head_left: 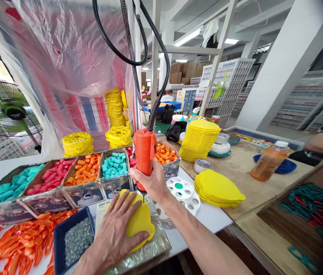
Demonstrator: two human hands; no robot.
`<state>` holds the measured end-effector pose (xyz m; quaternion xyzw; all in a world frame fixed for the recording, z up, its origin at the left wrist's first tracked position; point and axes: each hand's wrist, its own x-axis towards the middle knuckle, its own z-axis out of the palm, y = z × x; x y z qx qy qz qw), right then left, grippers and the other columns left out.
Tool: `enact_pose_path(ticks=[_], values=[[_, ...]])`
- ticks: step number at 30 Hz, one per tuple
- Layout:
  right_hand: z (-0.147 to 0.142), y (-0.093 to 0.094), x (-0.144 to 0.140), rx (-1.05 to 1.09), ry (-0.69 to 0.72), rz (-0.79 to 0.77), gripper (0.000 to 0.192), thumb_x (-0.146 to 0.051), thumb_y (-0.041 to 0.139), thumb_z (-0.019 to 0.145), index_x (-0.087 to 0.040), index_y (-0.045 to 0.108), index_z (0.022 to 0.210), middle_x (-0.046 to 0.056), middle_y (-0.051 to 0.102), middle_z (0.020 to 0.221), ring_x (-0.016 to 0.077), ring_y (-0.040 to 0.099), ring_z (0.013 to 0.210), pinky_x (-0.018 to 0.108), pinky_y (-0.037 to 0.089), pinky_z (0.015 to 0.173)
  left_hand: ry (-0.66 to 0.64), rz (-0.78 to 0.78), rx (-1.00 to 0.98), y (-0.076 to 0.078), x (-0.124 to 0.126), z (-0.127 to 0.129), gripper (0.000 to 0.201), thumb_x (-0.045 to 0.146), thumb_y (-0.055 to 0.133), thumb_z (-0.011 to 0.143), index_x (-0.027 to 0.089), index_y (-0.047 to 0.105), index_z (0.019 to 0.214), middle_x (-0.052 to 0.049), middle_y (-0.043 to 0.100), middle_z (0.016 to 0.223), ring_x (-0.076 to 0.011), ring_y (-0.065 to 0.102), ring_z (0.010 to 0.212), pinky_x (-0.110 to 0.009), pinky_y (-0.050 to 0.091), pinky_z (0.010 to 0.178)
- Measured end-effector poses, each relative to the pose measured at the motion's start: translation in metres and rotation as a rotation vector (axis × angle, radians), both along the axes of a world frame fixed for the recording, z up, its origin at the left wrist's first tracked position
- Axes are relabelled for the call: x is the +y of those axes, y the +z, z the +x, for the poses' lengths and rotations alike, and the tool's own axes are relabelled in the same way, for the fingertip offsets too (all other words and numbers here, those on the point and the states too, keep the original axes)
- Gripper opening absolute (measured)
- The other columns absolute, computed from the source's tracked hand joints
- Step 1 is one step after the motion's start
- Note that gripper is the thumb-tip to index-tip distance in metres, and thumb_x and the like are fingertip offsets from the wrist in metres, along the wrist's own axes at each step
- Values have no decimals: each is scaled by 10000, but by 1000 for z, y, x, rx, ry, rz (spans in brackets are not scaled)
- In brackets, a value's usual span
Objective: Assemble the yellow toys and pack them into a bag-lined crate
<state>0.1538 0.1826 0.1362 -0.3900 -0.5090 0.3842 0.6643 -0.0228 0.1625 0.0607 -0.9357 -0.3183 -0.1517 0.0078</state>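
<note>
Nearest the camera, the left hand [118, 227] lies flat with fingers spread, pressing down a yellow plate [140, 219] on a plastic-wrapped pad [146, 254]. The right hand [154, 181] is wrapped around an orange electric screwdriver [145, 149], its bit pointing down at the plate's far part, just beside the left index fingertip. The step in hand appears to be driving a screw; whether one sits under the bit is too small to tell. This seems to call for an upright driver and steady downward pressure, the left fingers pinning the plate clear of the bit. Left of the left hand, a navy tray [59, 244] holds what look like small metal screws [78, 236]. Right of the right hand lie perforated white discs [190, 198] and stacked yellow plates [218, 189].
</note>
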Motion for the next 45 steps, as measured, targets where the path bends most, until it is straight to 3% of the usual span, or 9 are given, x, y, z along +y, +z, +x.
enact_pose_path(ticks=[4, 8, 13, 22, 32, 45], values=[[-1, -2, 2, -10, -4, 1, 256, -360, 766, 759, -202, 572, 812, -43, 610, 577, 115, 539, 494, 236, 458, 481, -7, -11, -42, 1, 1, 0, 665, 621, 652, 866, 245, 587, 1411, -132, 584, 1504, -411, 508, 1403, -694, 406, 1148], [-1, -2, 4, -10, 0, 2, 257, -356, 767, 756, -204, 574, 830, -47, 605, 581, 119, 543, 497, 245, 470, 489, 42, -78, -119, 11, 6, 11, 402, 395, 724, 864, 239, 686, 1233, -107, 672, 1390, -377, 583, 1306, -643, 466, 1108], [-1, 1, 3, 7, 26, -3, 271, -355, 773, 747, -208, 573, 855, -51, 617, 592, 118, 554, 497, 248, 490, 494, 70, -214, -300, 16, 18, 31, 139, 196, 645, 881, 234, 729, 984, -55, 770, 1090, -285, 673, 1091, -494, 549, 979], [0, 2, 4, 29, 60, 28, 247, -314, 761, 763, -218, 557, 862, -72, 595, 582, 97, 506, 469, 234, 460, 474, 111, -286, -347, 13, 25, 39, 151, 143, 607, 843, 239, 722, 861, -18, 787, 944, -265, 710, 988, -502, 507, 1000], [2, 16, -2, 32, 70, 42, 273, -377, 754, 752, -214, 558, 849, -60, 583, 574, 111, 531, 487, 239, 480, 475, 87, -264, -350, 18, 22, 38, 167, 171, 559, 870, 249, 704, 841, -21, 796, 968, -258, 707, 1012, -487, 535, 995], [3, 8, -1, 23, 68, 21, 250, -345, 755, 754, -216, 552, 826, -61, 598, 572, 111, 531, 472, 242, 459, 482, 83, -287, -336, 20, 21, 37, 196, 152, 512, 849, 246, 685, 854, -23, 787, 958, -260, 699, 1028, -490, 525, 1013]])
